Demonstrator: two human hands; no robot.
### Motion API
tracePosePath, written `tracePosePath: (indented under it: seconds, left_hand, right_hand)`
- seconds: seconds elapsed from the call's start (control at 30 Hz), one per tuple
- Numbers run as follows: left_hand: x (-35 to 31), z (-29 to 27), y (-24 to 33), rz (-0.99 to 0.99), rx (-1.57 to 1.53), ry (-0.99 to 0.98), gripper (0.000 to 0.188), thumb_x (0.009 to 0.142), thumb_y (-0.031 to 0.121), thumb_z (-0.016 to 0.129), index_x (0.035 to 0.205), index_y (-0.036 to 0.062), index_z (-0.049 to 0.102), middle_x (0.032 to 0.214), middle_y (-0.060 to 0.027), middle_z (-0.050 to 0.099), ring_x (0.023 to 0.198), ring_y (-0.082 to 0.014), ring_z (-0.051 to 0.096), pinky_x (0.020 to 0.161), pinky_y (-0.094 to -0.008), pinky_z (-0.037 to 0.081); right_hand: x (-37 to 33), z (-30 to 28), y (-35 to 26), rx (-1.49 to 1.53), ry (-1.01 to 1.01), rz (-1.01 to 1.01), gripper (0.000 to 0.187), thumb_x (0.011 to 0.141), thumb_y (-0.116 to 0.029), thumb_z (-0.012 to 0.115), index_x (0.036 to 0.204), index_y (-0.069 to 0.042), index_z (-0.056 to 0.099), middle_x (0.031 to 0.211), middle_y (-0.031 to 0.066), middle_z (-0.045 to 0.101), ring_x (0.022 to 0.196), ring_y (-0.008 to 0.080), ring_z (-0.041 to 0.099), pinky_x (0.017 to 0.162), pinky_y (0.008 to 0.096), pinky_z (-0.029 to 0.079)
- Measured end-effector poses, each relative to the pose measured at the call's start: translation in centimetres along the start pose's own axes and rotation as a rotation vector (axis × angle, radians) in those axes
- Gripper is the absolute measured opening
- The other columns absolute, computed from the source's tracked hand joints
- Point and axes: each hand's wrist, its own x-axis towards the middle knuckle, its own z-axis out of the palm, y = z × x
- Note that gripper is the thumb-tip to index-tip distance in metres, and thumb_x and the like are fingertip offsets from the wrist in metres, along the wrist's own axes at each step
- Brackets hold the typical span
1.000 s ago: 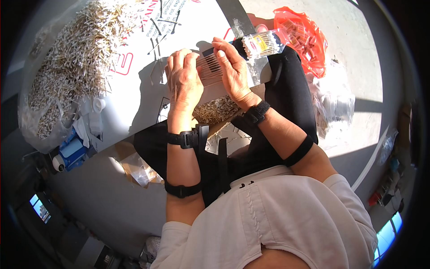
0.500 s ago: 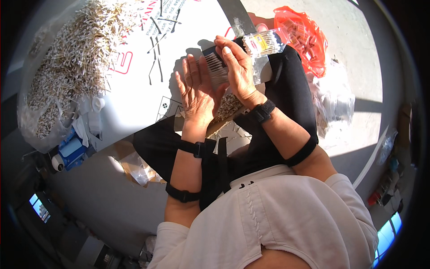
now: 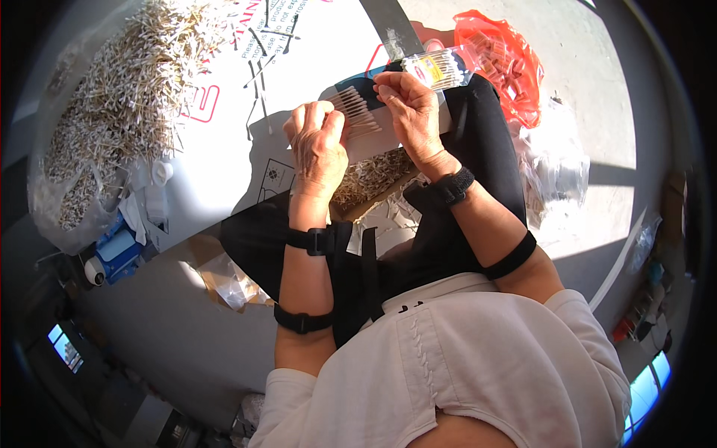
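A row of cotton swabs [image 3: 354,110], seemingly in a clear plastic bag, lies between my hands over the edge of the white board. My left hand [image 3: 320,145] is closed at the left end of this bag, fingers curled over its edge. To the right, my right hand [image 3: 413,112] has its thumb and fingertips pressed together; what is in the pinch, if anything, is hidden. Just beyond it lies a packed bag of cotton swabs [image 3: 452,66] with a yellow and red label. Below both hands, a cardboard box of loose cotton swabs [image 3: 377,177] sits at my lap.
A large clear sack of loose swabs [image 3: 112,112] covers the table's left side. Several dark sticks [image 3: 259,82] lie on the white board [image 3: 224,175]. At the right are a red plastic bag [image 3: 499,63] of small packs and clear plastic bags [image 3: 553,160]. A blue pack [image 3: 119,249] stands lower left.
Both hands went from flat and upright beside the swabs to curled fingers. The left hand came down and toward me; the right moved slightly right. The swab row shows more fully.
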Motion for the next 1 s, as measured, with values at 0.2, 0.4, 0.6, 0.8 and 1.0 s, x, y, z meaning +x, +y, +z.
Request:
tracePosePath:
  seconds: [0.2, 0.4, 0.6, 0.8, 1.0]
  left_hand:
    - [0.3, 0.1, 0.0, -0.046, -0.058, -0.008, 0.027, 0.067, -0.01, 0.06, 0.088, 0.0065, 0.058, 0.102, -0.0053, 0.057, 0.105, -0.0293, 0.05, 0.088, -0.0431, 0.039]
    - [0.2, 0.2, -0.5, -0.085, -0.007, -0.011, 0.026, 0.067, -0.01, 0.061, 0.087, 0.0061, 0.058, 0.103, -0.0057, 0.056, 0.105, -0.029, 0.05, 0.089, -0.044, 0.037]
    - [0.8, 0.2, 0.4, -0.124, -0.09, 0.048, 0.03, 0.074, -0.004, 0.064, 0.102, 0.0057, 0.058, 0.113, -0.01, 0.054, 0.112, -0.0315, 0.049, 0.095, -0.0455, 0.039]
    - [-0.2, 1.9, -0.8, -0.338, -0.674, 0.336, 0.052, 0.098, 0.025, 0.053, 0.142, 0.0022, 0.04, 0.147, -0.0173, 0.038, 0.138, -0.0304, 0.034, 0.114, -0.0434, 0.026]
    - [1.1, 2.8, 0.6, -0.503, -1.09, 0.503, 0.059, 0.101, 0.034, 0.048, 0.145, -0.0016, 0.035, 0.149, -0.0163, 0.037, 0.136, -0.0252, 0.036, 0.115, -0.0402, 0.022]
  right_hand:
    - [0.0, -0.2, 0.0, -0.046, 0.009, 0.012, 0.011, 0.091, 0.0, 0.062, 0.101, 0.002, 0.063, 0.09, 0.0012, 0.064, 0.083, 0.0062, 0.057, 0.076, 0.0206, 0.049]
    - [-0.1, -0.3, -0.1, -0.112, -0.047, 0.033, 0.016, 0.095, 0.0, 0.057, 0.109, 0.003, 0.062, 0.102, 0.0048, 0.066, 0.095, 0.0106, 0.061, 0.089, 0.0248, 0.05]
    - [-0.2, -0.1, 0.4, -0.09, -0.085, -0.067, 0.021, 0.097, 0.0, 0.052, 0.117, 0.002, 0.059, 0.118, 0.0074, 0.061, 0.108, 0.0129, 0.057, 0.099, 0.0274, 0.045]
    - [0.2, 2.0, 0.1, 0.004, -0.138, -0.113, 0.034, 0.103, -0.016, 0.048, 0.133, 0.001, 0.051, 0.139, 0.0115, 0.05, 0.129, 0.0189, 0.047, 0.109, 0.0307, 0.037]
    - [0.3, 2.9, 1.2, 0.006, -0.121, -0.069, 0.039, 0.103, -0.019, 0.048, 0.138, -0.001, 0.047, 0.138, 0.0111, 0.051, 0.129, 0.0191, 0.048, 0.111, 0.0299, 0.037]
